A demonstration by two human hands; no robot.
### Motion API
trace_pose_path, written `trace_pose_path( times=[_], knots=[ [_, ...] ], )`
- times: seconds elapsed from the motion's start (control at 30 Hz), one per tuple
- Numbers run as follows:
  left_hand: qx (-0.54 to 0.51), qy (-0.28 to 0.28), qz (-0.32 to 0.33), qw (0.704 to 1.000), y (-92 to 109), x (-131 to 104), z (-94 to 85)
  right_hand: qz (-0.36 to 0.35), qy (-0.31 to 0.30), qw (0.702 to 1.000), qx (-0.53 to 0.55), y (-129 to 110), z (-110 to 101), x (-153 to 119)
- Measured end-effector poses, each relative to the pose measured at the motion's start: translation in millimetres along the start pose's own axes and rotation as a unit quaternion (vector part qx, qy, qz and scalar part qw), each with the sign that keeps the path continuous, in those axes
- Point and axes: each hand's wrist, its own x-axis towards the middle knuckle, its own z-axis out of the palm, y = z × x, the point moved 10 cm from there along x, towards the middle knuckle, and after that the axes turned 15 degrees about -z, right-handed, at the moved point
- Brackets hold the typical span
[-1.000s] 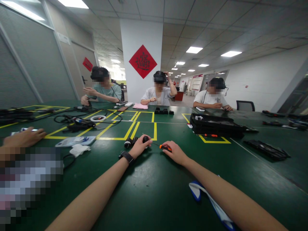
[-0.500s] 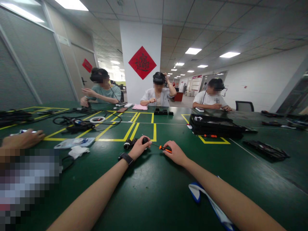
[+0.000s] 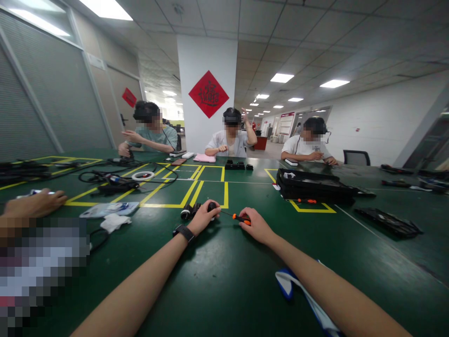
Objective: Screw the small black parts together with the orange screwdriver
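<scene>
My left hand (image 3: 204, 216) is closed around a small black cylindrical part (image 3: 212, 206), whose exact kind I cannot make out. A dark watch is on that wrist. My right hand (image 3: 257, 225) grips the orange-and-black handle of a screwdriver (image 3: 242, 219). Its thin shaft points left and its tip reaches the black part or the left fingertips; the exact contact is too small to see. Just left of my left hand, more black cylindrical parts (image 3: 189, 211) stand on the green table (image 3: 210, 285), one with a pale ring.
Right of centre sits a black tool case (image 3: 315, 183) with another orange-handled tool (image 3: 307, 201) before it. A blue-and-white strap (image 3: 286, 283) lies under my right forearm. Cables (image 3: 115, 180) and a crumpled tissue (image 3: 115, 223) lie left. A neighbour's hand (image 3: 45, 201) rests at far left; several people sit opposite.
The view has shifted very slightly. Both hands keep their places, with the screwdriver still at the black part. The person opposite in the middle moves a raised hand a little.
</scene>
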Motion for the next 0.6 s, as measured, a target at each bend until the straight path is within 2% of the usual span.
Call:
trace_pose_path(
  times=[0.23,0.6],
  knots=[
    [0.012,-0.002,0.001,1.000,0,1,0.9,0.041,-0.004,0.999,-0.030,10,1,-2],
    [0.039,0.007,0.017,0.999,-1,1,1.0,0.035,0.005,0.999,-0.005,8,1,-3]
  ],
)
